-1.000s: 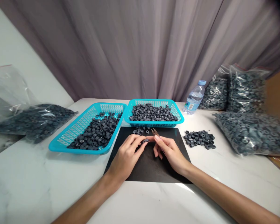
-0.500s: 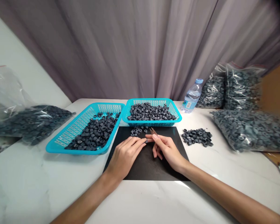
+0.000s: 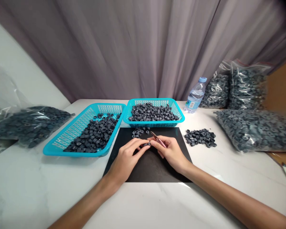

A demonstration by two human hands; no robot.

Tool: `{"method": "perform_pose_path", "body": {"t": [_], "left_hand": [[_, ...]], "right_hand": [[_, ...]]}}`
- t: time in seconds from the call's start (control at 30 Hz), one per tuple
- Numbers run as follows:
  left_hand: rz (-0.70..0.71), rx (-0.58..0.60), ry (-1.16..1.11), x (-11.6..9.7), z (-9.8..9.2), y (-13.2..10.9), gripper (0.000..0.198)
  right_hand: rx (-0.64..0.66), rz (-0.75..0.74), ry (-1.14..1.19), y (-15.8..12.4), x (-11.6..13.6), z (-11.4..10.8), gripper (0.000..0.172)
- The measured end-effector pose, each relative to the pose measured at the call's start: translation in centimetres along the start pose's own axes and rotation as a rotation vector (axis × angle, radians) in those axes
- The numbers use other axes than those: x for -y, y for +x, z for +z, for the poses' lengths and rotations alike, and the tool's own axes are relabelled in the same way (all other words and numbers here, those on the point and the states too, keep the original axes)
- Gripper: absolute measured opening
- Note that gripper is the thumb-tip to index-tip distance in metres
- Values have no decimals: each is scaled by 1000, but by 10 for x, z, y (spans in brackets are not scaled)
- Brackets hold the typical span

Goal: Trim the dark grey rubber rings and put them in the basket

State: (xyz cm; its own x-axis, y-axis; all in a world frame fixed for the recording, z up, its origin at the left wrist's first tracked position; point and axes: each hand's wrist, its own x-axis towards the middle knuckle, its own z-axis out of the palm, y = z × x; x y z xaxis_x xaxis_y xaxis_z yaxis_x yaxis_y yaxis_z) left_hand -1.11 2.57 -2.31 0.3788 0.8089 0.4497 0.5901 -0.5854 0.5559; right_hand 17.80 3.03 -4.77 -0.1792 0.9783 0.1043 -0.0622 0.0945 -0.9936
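Over a black mat (image 3: 154, 168) my two hands meet at the fingertips. My left hand (image 3: 130, 156) is closed on a small dark grey ring-shaped part (image 3: 146, 144), mostly covered by the fingers. My right hand (image 3: 173, 152) holds pinkish metal tweezers (image 3: 160, 141), their tips pointing up and to the left. Its thumb and forefinger reach the same small part, touching or very near it. Just beyond the hands, several loose grey ring parts (image 3: 137, 132) lie at the mat's far edge.
Two turquoise baskets, one on the left (image 3: 47, 149) and one behind the mat (image 3: 182, 120), hold many grey parts. A loose pile (image 3: 200, 138) lies right of the mat. A water bottle (image 3: 194, 97), filled bags on the right (image 3: 255, 130) and another bag on the left (image 3: 38, 124) stand around.
My right hand's fingertips have closed in on the part in my left hand, and the tweezers have tilted lower. My left thumb and fingers now pinch the part. The camera view shifted slightly.
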Motion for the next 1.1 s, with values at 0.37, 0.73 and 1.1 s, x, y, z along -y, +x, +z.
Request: {"method": "perform_pose_path", "body": {"t": [0.37,0.73,1.1], "left_hand": [[77,-37,71,1,-1,-4,12],[128,-87,242,3,-1,-2,17],[101,-85,242,2,1,-3,14]], "right_hand": [[-79,-60,-36,1,-2,-3,37],[-89,-31,-15,0,-4,-2,33],[-78,-70,-133,-1,1,-3,41]]}}
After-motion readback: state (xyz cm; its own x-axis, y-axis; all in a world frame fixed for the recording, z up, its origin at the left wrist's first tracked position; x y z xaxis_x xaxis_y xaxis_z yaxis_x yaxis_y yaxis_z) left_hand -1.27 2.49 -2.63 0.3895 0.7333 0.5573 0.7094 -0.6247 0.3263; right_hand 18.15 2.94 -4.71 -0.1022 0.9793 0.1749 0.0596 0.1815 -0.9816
